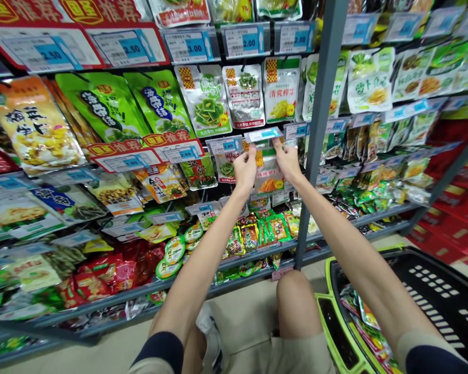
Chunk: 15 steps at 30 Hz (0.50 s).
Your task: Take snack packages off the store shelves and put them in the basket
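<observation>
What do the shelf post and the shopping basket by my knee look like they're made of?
The shelf post looks like grey painted steel, with a smooth matte face and straight edges. The shopping basket looks like moulded plastic: black, with a shiny lime-green rim and neat square holes.

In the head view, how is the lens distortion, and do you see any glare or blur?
Head view: the shelf rail bends strongly, a wide-lens effect; the left hand and right hand look sharp, with no clear motion blur; the glossy green packet shows soft glare; light is bright and even, without hard shadows.
</observation>
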{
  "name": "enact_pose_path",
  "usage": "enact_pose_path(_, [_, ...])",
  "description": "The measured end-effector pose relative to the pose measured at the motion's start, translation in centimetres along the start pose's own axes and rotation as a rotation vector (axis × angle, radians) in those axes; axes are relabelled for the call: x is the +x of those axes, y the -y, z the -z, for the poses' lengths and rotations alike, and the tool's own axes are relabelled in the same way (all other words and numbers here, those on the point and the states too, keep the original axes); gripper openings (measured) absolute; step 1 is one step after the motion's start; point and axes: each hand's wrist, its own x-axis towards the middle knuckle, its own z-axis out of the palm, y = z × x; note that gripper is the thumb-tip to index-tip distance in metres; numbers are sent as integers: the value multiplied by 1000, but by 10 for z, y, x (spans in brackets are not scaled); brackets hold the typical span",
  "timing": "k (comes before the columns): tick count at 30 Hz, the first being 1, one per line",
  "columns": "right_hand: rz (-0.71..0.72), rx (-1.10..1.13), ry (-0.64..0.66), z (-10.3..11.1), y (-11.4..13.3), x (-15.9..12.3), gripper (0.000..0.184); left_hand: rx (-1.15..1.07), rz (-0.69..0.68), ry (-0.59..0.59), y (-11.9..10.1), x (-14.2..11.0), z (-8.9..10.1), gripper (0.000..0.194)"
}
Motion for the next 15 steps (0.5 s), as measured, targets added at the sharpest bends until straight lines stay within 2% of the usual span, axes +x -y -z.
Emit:
enact_pose_path(2, [-12,21,16,-10,5,1,78,-55,66,46,-5,4,-15,65])
enact_pose_path(4, [1,-5,-35,-18,12,-7,77,-33,64,36,-7,-6,-25,70])
enact_pose_path(5, [25,-21,-69,-19,16,-18,76,2,23,6,-5,-21,-25,71])
enact_pose_path(7, [78,-29,-125,-11,22,-55,73,75,-82,-83,4,-70,-10,67])
enact_pose_path(9, [82,-20,-118,11,23,-110,67,140,-122,-167,24,-141,24,62])
enact_pose_path(11, [1,-38,-62,39,15,-168,62,245,4,-190,56,-213,73,63])
enact_pose_path(12, [-66,-46,-32,53,7,-194,62,344,116,-204,77,-244,98,64])
enact_pose_path(13, [-143,-48,-16,65,-5,-216,62,488,292,-162,101,-270,123,62])
enact_pose_path(15, [-297,-27,-32,83,-35,-247,63,699,605,-17,157,-309,164,50])
